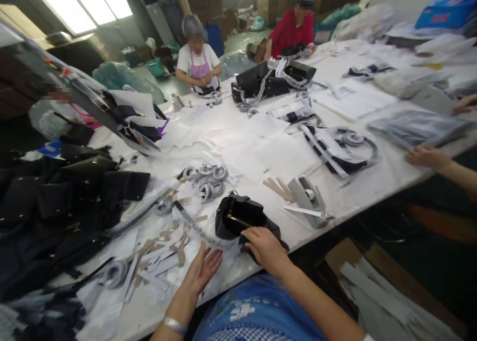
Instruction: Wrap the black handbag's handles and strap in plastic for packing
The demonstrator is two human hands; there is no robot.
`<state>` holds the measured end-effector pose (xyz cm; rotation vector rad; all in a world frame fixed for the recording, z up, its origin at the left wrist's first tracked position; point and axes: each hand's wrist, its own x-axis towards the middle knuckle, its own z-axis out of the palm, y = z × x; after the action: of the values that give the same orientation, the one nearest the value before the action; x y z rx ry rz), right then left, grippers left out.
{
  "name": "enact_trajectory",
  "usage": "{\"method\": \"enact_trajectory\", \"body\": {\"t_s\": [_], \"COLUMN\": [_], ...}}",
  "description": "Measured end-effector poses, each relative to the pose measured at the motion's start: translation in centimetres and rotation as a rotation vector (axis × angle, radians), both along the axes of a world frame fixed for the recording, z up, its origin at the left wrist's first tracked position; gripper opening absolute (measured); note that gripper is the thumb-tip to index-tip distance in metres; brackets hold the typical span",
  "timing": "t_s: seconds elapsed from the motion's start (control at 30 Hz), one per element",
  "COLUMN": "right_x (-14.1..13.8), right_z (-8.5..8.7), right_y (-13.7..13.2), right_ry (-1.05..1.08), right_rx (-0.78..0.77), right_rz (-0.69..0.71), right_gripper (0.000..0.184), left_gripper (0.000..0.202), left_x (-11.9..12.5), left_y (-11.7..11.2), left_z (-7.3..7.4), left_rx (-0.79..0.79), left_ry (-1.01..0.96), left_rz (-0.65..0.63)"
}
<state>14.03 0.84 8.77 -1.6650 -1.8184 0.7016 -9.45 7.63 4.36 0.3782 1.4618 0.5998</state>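
A small black handbag (234, 215) with a gold trim lies on the white table near its front edge. My right hand (265, 249) rests on the bag's near side, fingers curled over its edge. My left hand (203, 269) lies open, palm up, on the table just left of the bag, beside a wrapped strap (203, 234) that runs from the bag toward the left. Paper strips and card scraps (160, 261) lie under and around that hand.
Rolls of wrapped strap (206, 179) sit behind the bag. A heap of black bags (55, 212) fills the left. A tape dispenser (309, 199) stands to the right. Another person's hand (427, 157) rests at the right edge; two people work at the far end.
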Motion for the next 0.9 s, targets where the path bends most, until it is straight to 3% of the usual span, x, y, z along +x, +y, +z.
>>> {"method": "enact_trajectory", "body": {"t_s": [0.07,0.17,0.3,0.4,0.57,0.63,0.73,0.9], "right_x": [-0.1,0.3,0.8,0.9,0.8,1.0,1.3,1.9], "right_z": [-0.2,0.1,0.7,1.4,4.3,5.3,6.2,6.4], "right_y": [0.0,-0.2,0.3,1.1,2.5,3.1,4.1,5.1], "right_ry": [0.016,0.095,0.262,0.367,0.480,0.506,0.533,0.537], "right_rx": [-0.037,-0.073,-0.136,-0.189,-0.273,-0.297,-0.298,-0.246], "right_rz": [0.021,-0.021,-0.050,-0.031,0.063,0.084,0.044,-0.003], "right_gripper": [0.026,0.024,0.025,0.028,0.043,0.048,0.052,0.054], "left_gripper": [0.029,0.022,0.009,0.014,0.004,0.010,0.019,0.016], "left_x": [0.8,1.1,0.3,0.0,1.7,2.9,4.9,7.6], "left_y": [0.5,1.6,2.8,3.8,5.4,5.9,6.7,7.8], "left_z": [-0.1,0.8,3.1,5.6,10.0,11.3,12.7,14.6], "left_rx": [-0.056,-0.005,0.162,0.286,0.500,0.575,0.636,0.644], "left_ry": [-0.190,-0.312,-0.424,-0.503,-0.606,-0.639,-0.739,-1.013], "left_rz": [0.093,0.216,0.375,0.425,0.350,0.285,0.189,0.120]}}
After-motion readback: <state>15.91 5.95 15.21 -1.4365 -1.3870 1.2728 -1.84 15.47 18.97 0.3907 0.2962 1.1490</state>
